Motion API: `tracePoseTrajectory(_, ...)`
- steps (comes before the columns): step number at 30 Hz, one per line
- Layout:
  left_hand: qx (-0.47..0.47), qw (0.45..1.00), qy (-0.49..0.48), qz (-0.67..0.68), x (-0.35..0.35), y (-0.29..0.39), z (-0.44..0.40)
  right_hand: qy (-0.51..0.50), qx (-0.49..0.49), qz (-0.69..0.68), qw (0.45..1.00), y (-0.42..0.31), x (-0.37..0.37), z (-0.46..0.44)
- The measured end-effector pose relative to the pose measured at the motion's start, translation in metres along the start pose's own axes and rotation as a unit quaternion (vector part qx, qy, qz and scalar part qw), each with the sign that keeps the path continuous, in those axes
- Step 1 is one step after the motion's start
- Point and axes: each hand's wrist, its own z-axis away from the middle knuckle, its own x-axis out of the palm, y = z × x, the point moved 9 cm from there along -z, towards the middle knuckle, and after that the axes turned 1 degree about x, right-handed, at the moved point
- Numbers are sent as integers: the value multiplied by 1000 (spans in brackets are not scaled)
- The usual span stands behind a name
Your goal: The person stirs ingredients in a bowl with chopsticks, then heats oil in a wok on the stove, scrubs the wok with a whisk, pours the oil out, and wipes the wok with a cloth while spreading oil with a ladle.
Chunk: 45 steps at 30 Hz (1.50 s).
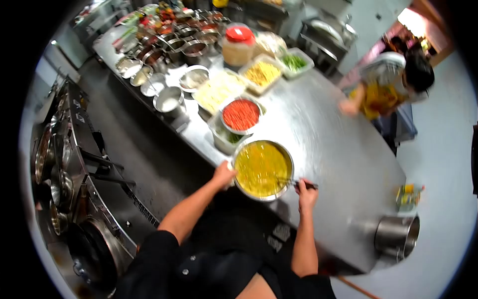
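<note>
A wide metal bowl point(263, 169) of yellow liquid, like beaten egg, stands at the near edge of the steel table. My left hand point(224, 175) grips its left rim. In my right hand point(306, 193), closed at the bowl's right side, is the dark handle of a utensil point(309, 186); its wire-like end reaches into the liquid, and its exact shape is blurred. Just behind the bowl, a round metal container of red strips point(241, 115) rests over a clear tub point(222, 141) with something green inside.
Tubs of pale shreds point(219, 90), yellow pieces point(262, 73) and greens point(294, 62) stand farther back, beside a red-lidded jar point(238, 45). Several metal pots crowd the far left. Another person point(386, 87) stands across the table. A steel pot point(397, 236) sits at the right end.
</note>
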Motion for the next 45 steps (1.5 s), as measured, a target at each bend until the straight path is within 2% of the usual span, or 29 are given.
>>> tracePoseTrajectory(1,17,999,41,1,-3,-4,-2,6,-24,-3,1000,-13,8,-8)
tracePoseTrajectory(3,-5,1000,19,23,-7,2,0,70,-60,53,994,-28,30,-25)
tracePoseTrajectory(5,-9,1000,0,26,-15,17,7,54,-137,57,987,-7,65,-52)
tracePoseTrajectory(8,1,999,-24,44,-18,23,3,-115,-61,11,991,-10,134,-46)
tracePoseTrajectory(11,-3,998,-50,45,-19,25,3,-168,-40,71,982,-23,127,-48)
tracePoseTrajectory(15,19,990,-84,116,-9,-2,-4,-58,-135,137,980,-34,66,-42)
tracePoseTrajectory(17,18,985,-66,159,-10,-18,-1,-72,-61,169,981,-29,76,-19)
tracePoseTrajectory(18,-19,970,-90,226,-5,-34,1,-76,-16,186,979,-21,80,-6)
tracePoseTrajectory(19,-24,966,-81,244,-3,-42,4,-109,-30,118,987,-6,91,-11)
tracePoseTrajectory(20,-52,949,-143,275,-5,-32,19,-75,-6,119,990,-9,98,-10)
tracePoseTrajectory(22,-49,941,-68,328,-11,-43,27,-49,-85,76,992,-32,106,-21)
tracePoseTrajectory(23,-56,931,-69,354,-16,-44,33,-22,-103,138,985,-60,99,-14)
tracePoseTrajectory(24,-54,937,-48,343,-20,-55,34,9,-115,93,989,-57,85,-11)
tracePoseTrajectory(27,-75,930,-6,359,-31,-66,44,-62,-62,118,989,2,81,-5)
tracePoseTrajectory(28,-76,929,-5,362,-32,-68,44,-78,23,27,996,5,99,2)
tracePoseTrajectory(29,-78,931,-11,358,-31,-67,43,-79,-11,-41,996,0,111,-2)
tracePoseTrajectory(31,-86,933,-19,348,-31,-68,45,-13,-83,114,990,-20,100,-22)
tracePoseTrajectory(32,-78,939,-7,335,-34,-67,44,20,-174,93,980,-45,91,-14)
tracePoseTrajectory(35,-76,933,5,351,-38,-72,42,-59,-74,223,970,-10,84,0)
tracePoseTrajectory(36,-83,934,9,346,-37,-75,41,-91,-72,155,981,1,95,4)
tracePoseTrajectory(37,-83,934,9,347,-38,-69,44,-98,-10,49,994,3,107,5)
tracePoseTrajectory(39,-97,927,1,361,-35,-62,48,-33,-77,58,995,-20,102,-10)
tracePoseTrajectory(41,-69,932,3,357,-33,-67,42,26,-160,183,970,-47,77,-1)
tracePoseTrajectory(43,-77,935,0,345,-35,-67,42,-31,-84,242,966,-28,75,14)
tracePoseTrajectory(44,-87,933,-3,349,-34,-67,41,-56,-124,193,972,-30,90,24)
tracePoseTrajectory(45,-99,931,-7,351,-33,-69,43,-79,-21,95,992,-11,99,20)
